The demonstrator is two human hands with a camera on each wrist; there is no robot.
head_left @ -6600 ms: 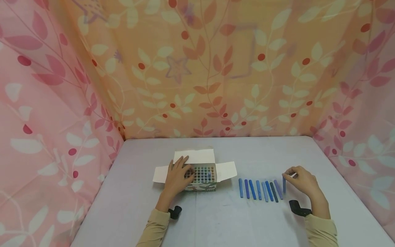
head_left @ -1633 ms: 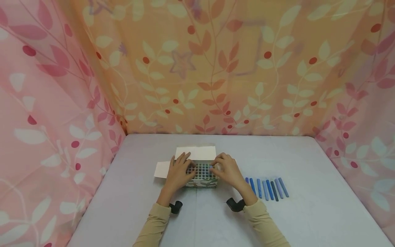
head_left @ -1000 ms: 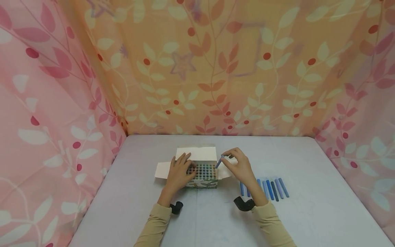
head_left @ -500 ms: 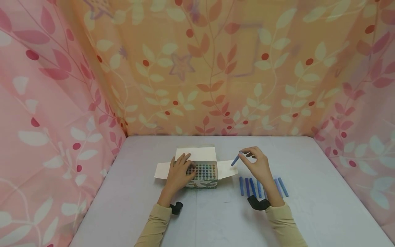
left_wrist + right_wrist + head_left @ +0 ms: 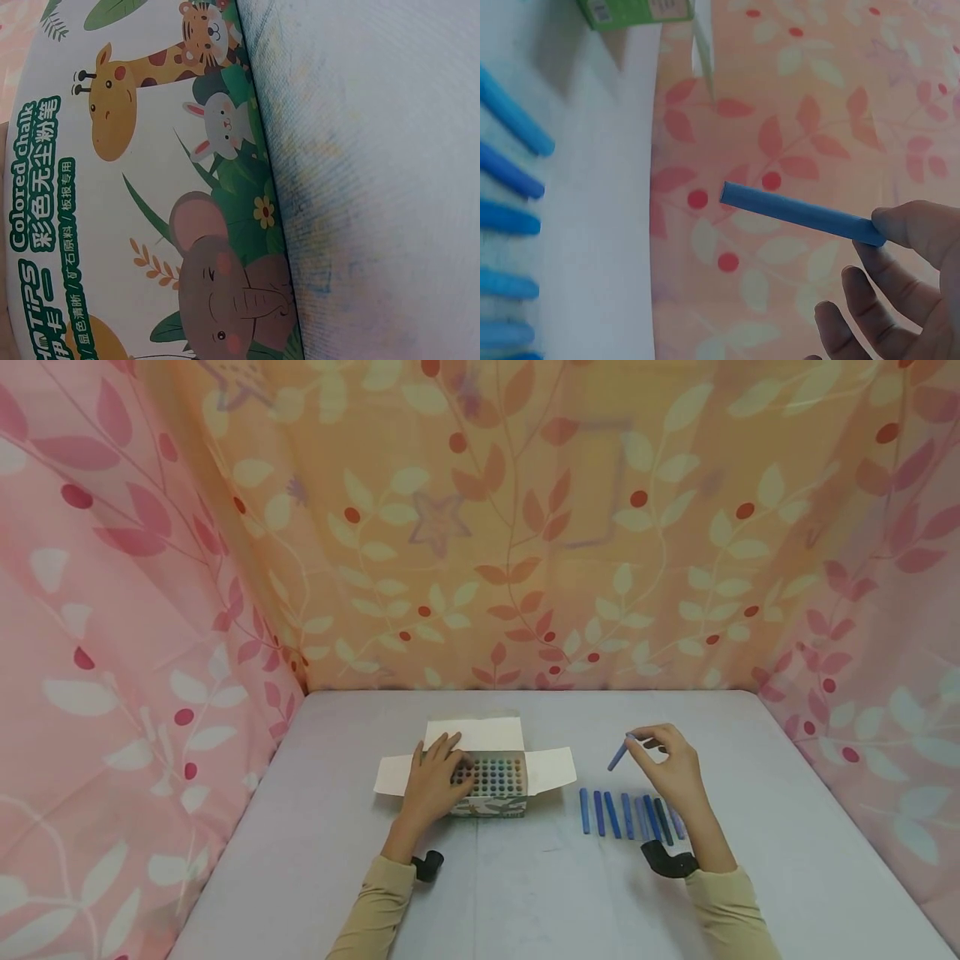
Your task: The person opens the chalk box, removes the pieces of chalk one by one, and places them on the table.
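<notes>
My right hand [image 5: 672,770] pinches one end of a blue chalk stick [image 5: 618,755] between thumb and fingers, above the far side of the row. In the right wrist view the held chalk [image 5: 799,214] slants out from the fingertips, its far end touching nothing. My left hand [image 5: 433,783] rests over the left part of an open chalk box [image 5: 487,808], its fingers spread and covering some of the chalk ends. Lettering on the box's printed side [image 5: 217,150] in the left wrist view reads "Colored chalk".
Several blue and purple chalk sticks [image 5: 612,815] lie side by side on the white table [image 5: 525,893], right of the box. White box flaps [image 5: 551,770] stick out to the sides and back. A floral curtain [image 5: 480,568] rises behind the table.
My right hand has drawn a blue chalk stick out of the box and carried it rightward, over the row. Earlier it set another stick at the row's right end. My left hand stays on the box.
</notes>
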